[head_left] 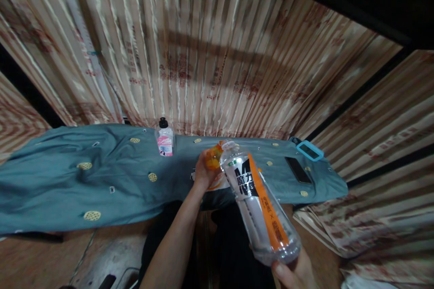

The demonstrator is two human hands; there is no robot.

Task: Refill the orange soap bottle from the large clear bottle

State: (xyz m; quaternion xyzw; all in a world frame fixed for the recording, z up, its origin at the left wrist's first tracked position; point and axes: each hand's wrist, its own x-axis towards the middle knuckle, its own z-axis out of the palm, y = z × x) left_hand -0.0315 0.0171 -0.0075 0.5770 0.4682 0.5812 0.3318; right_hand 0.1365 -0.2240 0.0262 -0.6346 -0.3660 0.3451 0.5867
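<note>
Closest to the camera, a large clear bottle (259,207) with a silver and orange label slants across the lower right of the frame, its neck toward the centre. The right hand (294,273), at the bottom edge, grips it by the base, thumb pressed against the plastic; this hold probably serves to leave the neck free and to steer the tilt from behind. Near the centre, the left hand (202,171) curls around an orange container (213,157), apparently to steady it right beside the bottle's neck. Whether the two actually touch I cannot tell, as the overlap is small and blurred.

Beneath them spreads a teal cloth (61,189) (dotted with yellow pineapple-like prints). Left of centre stands a black-capped bottle (165,142), upright and well apart from the hands. Toward the right lie a dark phone (298,170) and a blue-framed device (310,150), both set away from the bottle, perhaps to keep them dry.
</note>
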